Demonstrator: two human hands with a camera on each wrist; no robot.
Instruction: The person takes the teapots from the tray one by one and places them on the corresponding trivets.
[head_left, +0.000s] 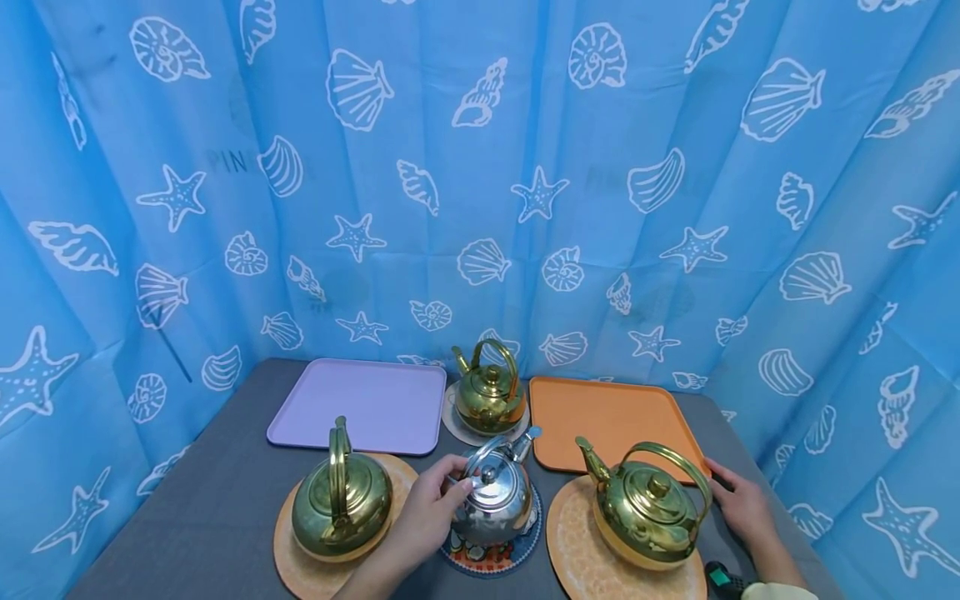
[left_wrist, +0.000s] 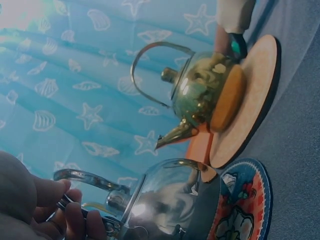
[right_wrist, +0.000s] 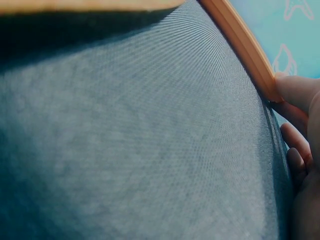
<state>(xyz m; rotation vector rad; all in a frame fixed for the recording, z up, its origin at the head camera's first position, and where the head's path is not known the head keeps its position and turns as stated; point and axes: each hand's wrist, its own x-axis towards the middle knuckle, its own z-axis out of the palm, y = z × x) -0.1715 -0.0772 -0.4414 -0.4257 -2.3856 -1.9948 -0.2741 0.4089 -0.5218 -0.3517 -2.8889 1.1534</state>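
Note:
My left hand (head_left: pixel 435 504) grips the handle of a silver kettle (head_left: pixel 491 518), which stands on a round blue-rimmed patterned mat (head_left: pixel 491 567) at the front middle. The left wrist view shows fingers (left_wrist: pixel 75 217) curled about that handle, beside the shiny body of the silver kettle (left_wrist: pixel 165 205). At the right, my right hand (head_left: pixel 742 504) pinches the near right corner of an orange tray (head_left: pixel 607 421). Its thumb (right_wrist: pixel 295 90) lies on the rim of the orange tray (right_wrist: pixel 245 45), with a finger underneath, in the right wrist view.
Gold kettles stand on round boards at left (head_left: pixel 345 517) and right (head_left: pixel 652 517), close beside my hands. Another gold kettle (head_left: pixel 487 404) sits on a pale round mat behind the silver one. A lilac tray (head_left: pixel 360 404) lies back left, before the blue shell-print curtain (head_left: pixel 480 208).

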